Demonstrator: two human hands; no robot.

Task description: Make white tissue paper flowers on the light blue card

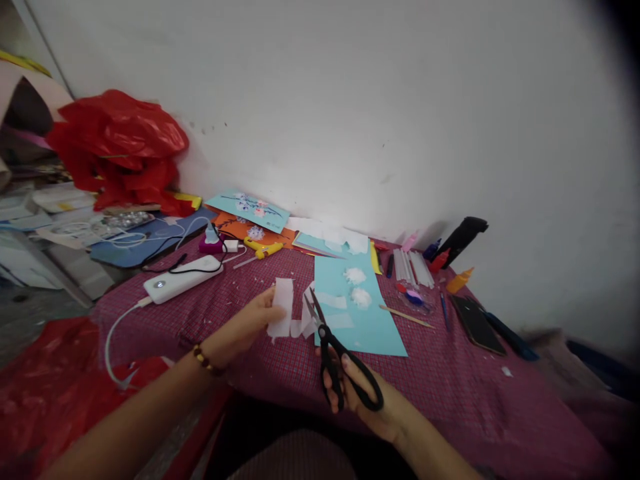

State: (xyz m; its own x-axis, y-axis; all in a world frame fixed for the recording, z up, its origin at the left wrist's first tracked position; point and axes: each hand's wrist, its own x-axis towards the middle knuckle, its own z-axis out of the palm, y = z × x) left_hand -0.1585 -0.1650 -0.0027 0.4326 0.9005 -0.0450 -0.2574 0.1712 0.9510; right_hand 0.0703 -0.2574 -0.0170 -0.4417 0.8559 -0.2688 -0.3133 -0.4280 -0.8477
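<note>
My left hand (264, 311) pinches a white paper strip (283, 300) between thumb and fingers. Black-handled scissors (327, 337) are in my right hand (365, 393), their blades parted and pointing away from me, just right of the strip. More white paper pieces (306, 320) lie between the strip and the blades. Partly under the scissors is a light blue sheet (385, 337), carrying two crumpled white paper tufts (360, 297) and flat white strips (340, 321). A bead bracelet (205, 360) circles my left wrist.
A white power bank (183, 279) with cables and a yellow glue gun (263, 248) lie left on the checked tablecloth (240, 280). Decorated cards (250, 210) rest by the wall. Glue sticks (413, 268), a wooden stick (407, 316), an orange bottle (459, 281) and a phone (477, 323) are right.
</note>
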